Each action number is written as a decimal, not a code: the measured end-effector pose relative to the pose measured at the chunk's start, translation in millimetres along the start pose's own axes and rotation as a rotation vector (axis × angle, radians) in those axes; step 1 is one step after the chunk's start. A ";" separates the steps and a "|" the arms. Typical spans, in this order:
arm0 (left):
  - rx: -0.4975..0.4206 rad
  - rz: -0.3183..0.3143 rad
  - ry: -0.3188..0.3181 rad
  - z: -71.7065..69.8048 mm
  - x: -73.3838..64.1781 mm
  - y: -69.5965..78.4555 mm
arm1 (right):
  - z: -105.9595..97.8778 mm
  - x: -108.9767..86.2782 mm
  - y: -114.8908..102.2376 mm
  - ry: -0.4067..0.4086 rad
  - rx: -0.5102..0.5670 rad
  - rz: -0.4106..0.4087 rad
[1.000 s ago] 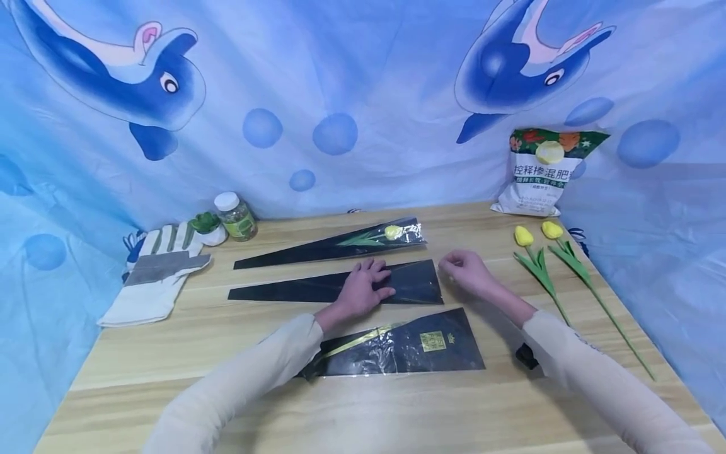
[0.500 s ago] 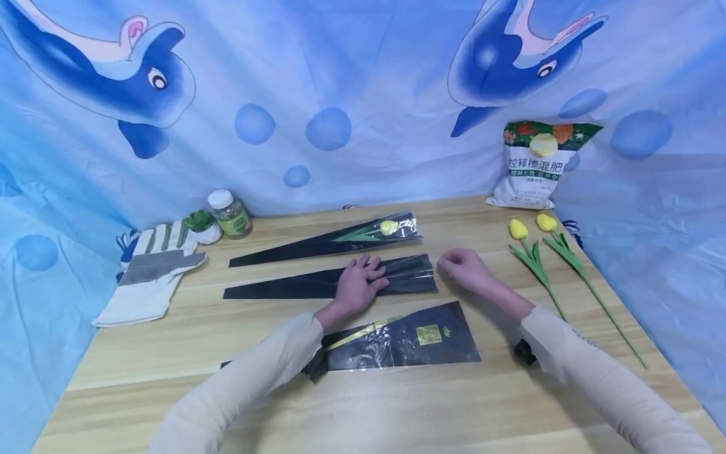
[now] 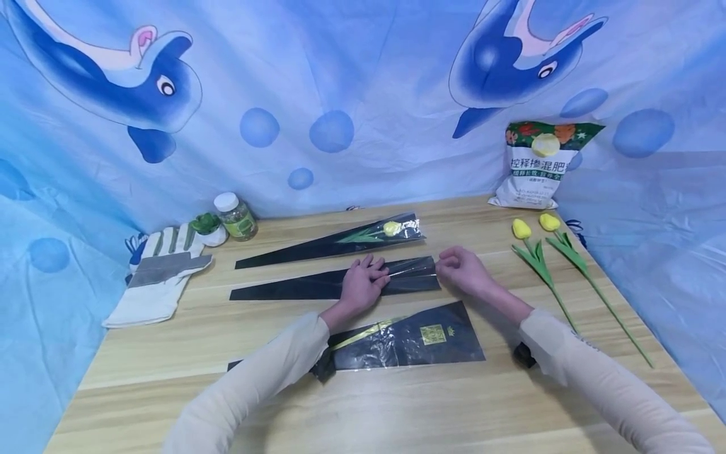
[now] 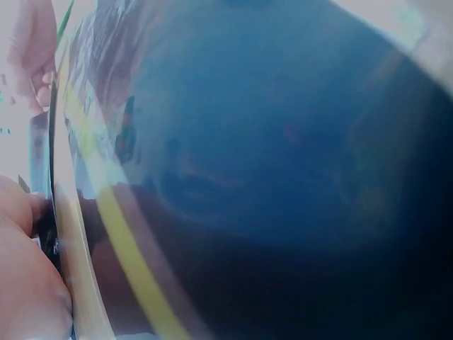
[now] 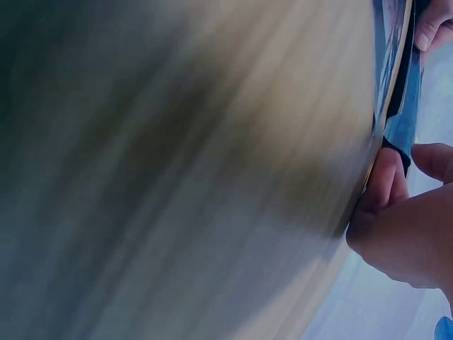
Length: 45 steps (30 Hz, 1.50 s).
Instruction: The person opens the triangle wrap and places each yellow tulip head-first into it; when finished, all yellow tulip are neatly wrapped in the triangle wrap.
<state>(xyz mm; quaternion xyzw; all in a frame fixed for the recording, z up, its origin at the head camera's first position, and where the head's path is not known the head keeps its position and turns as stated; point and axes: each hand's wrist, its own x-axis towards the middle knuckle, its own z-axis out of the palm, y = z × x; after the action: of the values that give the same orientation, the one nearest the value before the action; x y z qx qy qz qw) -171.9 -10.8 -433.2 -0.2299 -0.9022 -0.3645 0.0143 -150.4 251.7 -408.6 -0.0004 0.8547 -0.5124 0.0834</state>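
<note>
On the far left of the tabletop point(image 3: 170, 353) I see a work glove point(image 3: 155, 277) lying flat, and just behind it a small green ornament point(image 3: 207, 226) and a jar with a white lid point(image 3: 235, 217). Moving right, three black flower sleeves lie side by side: the far sleeve point(image 3: 334, 243) has a yellow tulip inside it, the middle sleeve point(image 3: 317, 284) is the one I am working on, and the near sleeve point(image 3: 397, 343) is partly under my left forearm. My left hand point(image 3: 363, 284) rests flat on the middle sleeve, fingers straight and pressing it down. Just to its right, my right hand point(image 3: 462, 271) is at the wide end of that same sleeve, its fingers point(image 5: 386, 188) pinching the edge of the film at the mouth; the right wrist view shows the pinch up close. The left wrist view is mostly a blur of dark film. Farther right, two loose yellow tulips point(image 3: 544, 252) lie on the wood, well apart from my hands. Behind them a white bag with printed flowers point(image 3: 535, 167) leans on the blue dolphin cloth point(image 3: 340, 94).
</note>
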 end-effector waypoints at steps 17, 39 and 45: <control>-0.135 0.054 0.075 2.5 -0.8 -4.2 | 5.3 1.6 -8.6 0.024 -0.014 0.096; -0.437 -0.032 0.270 -1.0 1.1 -4.3 | 1.5 5.2 -2.5 0.021 0.010 0.092; -0.481 -0.019 0.299 0.0 0.3 -5.8 | -0.1 2.8 -6.0 0.049 0.051 0.064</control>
<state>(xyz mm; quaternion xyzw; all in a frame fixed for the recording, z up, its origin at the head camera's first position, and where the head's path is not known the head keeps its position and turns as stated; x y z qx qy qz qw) -174.7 -14.4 -436.9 -0.1618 -0.7798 -0.5981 0.0890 -153.7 248.6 -403.7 0.0418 0.8428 -0.5308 0.0787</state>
